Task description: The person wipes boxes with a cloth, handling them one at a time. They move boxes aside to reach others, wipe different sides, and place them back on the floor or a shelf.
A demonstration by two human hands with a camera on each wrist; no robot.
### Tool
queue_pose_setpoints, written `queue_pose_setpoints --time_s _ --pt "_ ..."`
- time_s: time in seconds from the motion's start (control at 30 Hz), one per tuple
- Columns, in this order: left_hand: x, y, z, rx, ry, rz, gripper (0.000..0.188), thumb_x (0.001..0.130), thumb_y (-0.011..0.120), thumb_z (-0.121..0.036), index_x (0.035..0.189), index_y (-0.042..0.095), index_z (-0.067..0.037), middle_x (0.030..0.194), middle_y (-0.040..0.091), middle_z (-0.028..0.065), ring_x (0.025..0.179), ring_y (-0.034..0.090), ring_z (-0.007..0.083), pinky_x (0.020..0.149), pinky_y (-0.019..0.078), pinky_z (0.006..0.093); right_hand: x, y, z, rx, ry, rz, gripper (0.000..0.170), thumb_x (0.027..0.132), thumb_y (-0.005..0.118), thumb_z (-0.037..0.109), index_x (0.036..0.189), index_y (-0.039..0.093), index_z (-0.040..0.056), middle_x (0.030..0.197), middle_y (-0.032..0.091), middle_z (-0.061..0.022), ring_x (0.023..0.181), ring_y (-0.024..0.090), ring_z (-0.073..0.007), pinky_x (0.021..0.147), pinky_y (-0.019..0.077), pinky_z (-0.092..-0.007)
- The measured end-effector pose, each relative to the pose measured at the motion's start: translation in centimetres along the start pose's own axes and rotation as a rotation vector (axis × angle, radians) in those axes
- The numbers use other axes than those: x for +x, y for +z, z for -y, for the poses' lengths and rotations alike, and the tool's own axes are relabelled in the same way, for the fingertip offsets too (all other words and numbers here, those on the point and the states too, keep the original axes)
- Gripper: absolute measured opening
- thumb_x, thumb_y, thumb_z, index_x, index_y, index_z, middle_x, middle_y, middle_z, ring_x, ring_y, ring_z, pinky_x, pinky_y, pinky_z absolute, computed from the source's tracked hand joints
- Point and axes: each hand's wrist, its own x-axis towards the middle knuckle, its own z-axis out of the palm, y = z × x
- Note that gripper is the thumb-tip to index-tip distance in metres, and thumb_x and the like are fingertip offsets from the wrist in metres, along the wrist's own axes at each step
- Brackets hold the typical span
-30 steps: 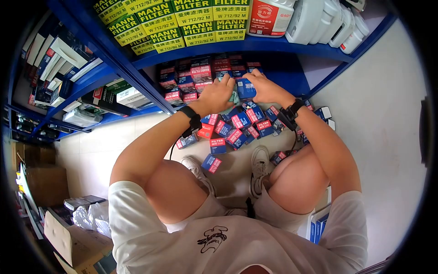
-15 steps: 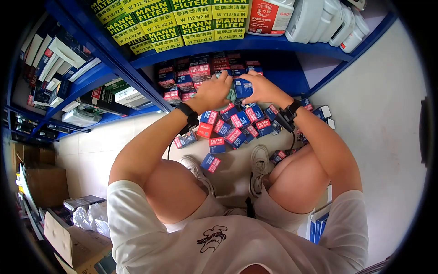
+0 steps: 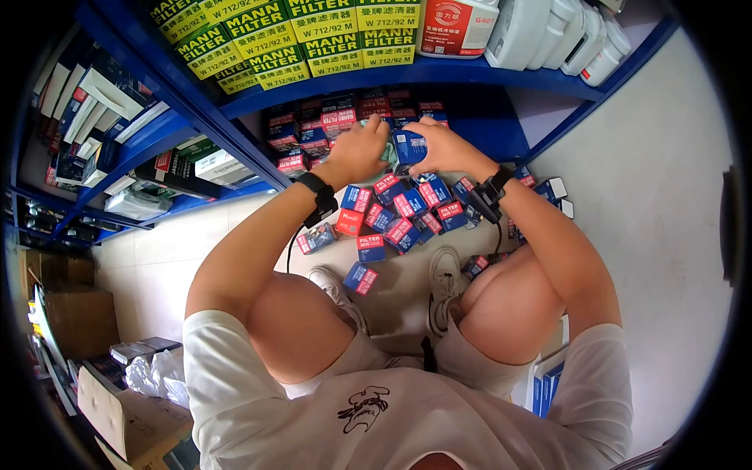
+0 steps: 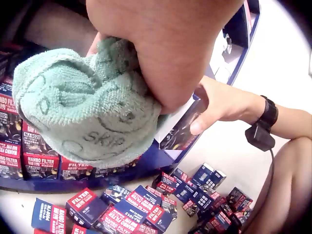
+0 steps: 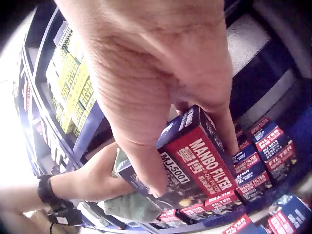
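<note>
My right hand [image 3: 453, 150] grips a blue and red filter box [image 3: 409, 147] at the lower shelf's front; in the right wrist view the box [image 5: 197, 161] reads MJ-5001, with thumb and fingers on opposite sides. Bunched in my left hand [image 3: 359, 153] is a light green cloth [image 4: 83, 112], held beside the box's left side. Whether the cloth touches the box I cannot tell. Similar boxes stand in rows on the shelf behind [image 3: 338, 121], and a loose pile of boxes [image 3: 409, 204] lies on the floor below both hands.
Green and yellow boxes [image 3: 333, 48] and white jugs [image 3: 521, 35] fill the shelf above. A blue upright [image 3: 227, 129] stands left of my left arm. My shoes [image 3: 444, 286] are just behind the floor pile. More boxes lie by the right wall [image 3: 650, 235].
Both hands, with the box and the cloth, have shifted slightly left. The box shows more of its blue face in the head view, and the shelves sit slightly higher.
</note>
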Motion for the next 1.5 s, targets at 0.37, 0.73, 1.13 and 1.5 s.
queue_pose_setpoints --time_s 0.37,0.73,1.13,1.5 --pt "0.3 -0.6 -1.7 0.026 0.11 -0.053 0.063 0.071 0.081 -0.026 0.118 0.046 -0.004 0.113 0.051 0.0149 0.096 0.063 0.0381 0.07 0.0577 0.0485 0.5 0.3 0.5 -0.599 -0.097 -0.163 0.072 0.055 0.087 0.013 0.119 0.058 -0.0007 0.111 0.059 -0.0157 0.111 0.054 -0.0365 0.094 0.0477 -0.0418" --pt "0.1 0.1 -2.6 0.061 0.143 -0.042 0.066 0.069 0.084 -0.029 0.117 0.049 0.001 0.111 0.053 0.016 0.093 0.064 0.0365 0.069 0.059 0.0455 0.3 0.4 0.6 -0.535 -0.098 0.014 0.066 0.06 0.085 0.012 0.118 0.057 -0.001 0.112 0.061 -0.0154 0.112 0.054 -0.0349 0.095 0.0492 -0.0418" --pt "0.4 1.0 -0.5 0.075 0.025 -0.006 0.069 0.071 0.082 -0.028 0.123 0.046 -0.002 0.119 0.051 0.0176 0.102 0.064 0.0399 0.073 0.0598 0.0487 0.2 -0.3 -0.7 -0.297 0.09 -0.043 0.081 0.06 0.08 0.005 0.131 0.043 -0.0061 0.118 0.055 -0.024 0.11 0.057 -0.0441 0.094 0.05 -0.0441" --pt "0.1 -0.3 -2.6 0.027 0.163 -0.057 0.062 0.071 0.081 -0.031 0.114 0.048 -0.001 0.111 0.053 0.0162 0.094 0.065 0.0386 0.07 0.0588 0.048 0.2 0.2 -1.7 -0.139 -0.094 -0.087 0.068 0.057 0.084 0.008 0.118 0.055 -0.0023 0.11 0.053 -0.0211 0.108 0.056 -0.0402 0.092 0.0488 -0.0419"
